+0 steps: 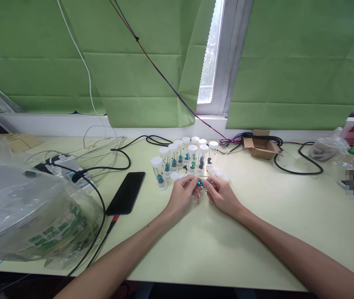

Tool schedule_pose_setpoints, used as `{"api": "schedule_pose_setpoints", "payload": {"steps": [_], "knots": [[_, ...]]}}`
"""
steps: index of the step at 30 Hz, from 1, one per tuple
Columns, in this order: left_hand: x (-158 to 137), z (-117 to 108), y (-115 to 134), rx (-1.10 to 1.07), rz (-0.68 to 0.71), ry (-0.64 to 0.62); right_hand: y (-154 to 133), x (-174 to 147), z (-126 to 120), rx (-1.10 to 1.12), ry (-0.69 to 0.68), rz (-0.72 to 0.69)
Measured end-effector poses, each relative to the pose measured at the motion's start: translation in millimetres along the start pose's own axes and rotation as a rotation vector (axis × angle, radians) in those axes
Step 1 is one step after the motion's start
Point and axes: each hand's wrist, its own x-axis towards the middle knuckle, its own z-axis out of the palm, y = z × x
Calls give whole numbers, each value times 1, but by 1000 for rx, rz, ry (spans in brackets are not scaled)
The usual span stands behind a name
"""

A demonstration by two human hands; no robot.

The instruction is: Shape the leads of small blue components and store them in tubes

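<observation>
My left hand and my right hand meet over the table in front of a cluster of clear tubes. Pinched between the fingertips of both is a small blue part; its exact kind is too small to make out. Just beyond my hands stand several white-capped clear tubes with small blue, green or dark pieces inside. The closest one on the left is a tube holding a blue piece. A green piece shows in another tube. Near my right fingers lies a small clear or white item, partly hidden.
A black phone with a cable lies left of my hands. Further left sits a large plastic bag. An open cardboard box and black cables are at the back right. A crumpled clear bag is at far right.
</observation>
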Motion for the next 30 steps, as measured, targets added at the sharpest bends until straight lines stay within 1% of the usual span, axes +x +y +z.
{"api": "schedule_pose_setpoints", "payload": {"steps": [5,16,23,30], "knots": [[0,1,1,3,-10,-7,2,2,0,-47,22,-24],[0,1,2,9,-18,9,1,2,0,-42,35,19],[2,-1,-1,-27,-12,80,2,0,1,60,-8,-1],[2,-1,-2,-17,-21,54,5,0,1,47,-31,-23]]}}
